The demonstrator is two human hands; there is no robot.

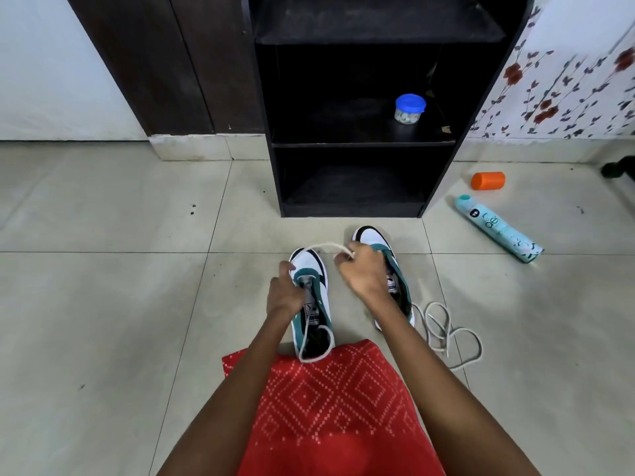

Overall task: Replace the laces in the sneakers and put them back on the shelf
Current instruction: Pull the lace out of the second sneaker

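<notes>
A pale tiled floor [103, 269] runs up to a black shelf unit [481, 97] standing well beyond the fingertips. On its middle board sits a small clear jar [409, 109] with a blue lid, holding pale pieces too small to identify. The bottom compartment is dark and nothing can be made out in it.

Far to the right of the fingers, a teal spray can [498, 231] lies on its side, with an orange cylinder [488, 180] just beyond it.

The right hand [360, 269] covers most of the right sneaker [372, 237], leaving the white toe showing. Its fingers are curled tight, pinching a white lace [319, 246] that arcs left to the toe end of the left sneaker [311, 259].

The left hand [287, 292] rests on that shoe's eyelets, thumb raised and fingers bent down. Their tips are hidden, so whether they pinch anything cannot be told.

A loose lace [446, 334] lies coiled on the floor, nearer the person than the right fingers. A red patterned garment [343, 407] hides the left sneaker's heel.
</notes>
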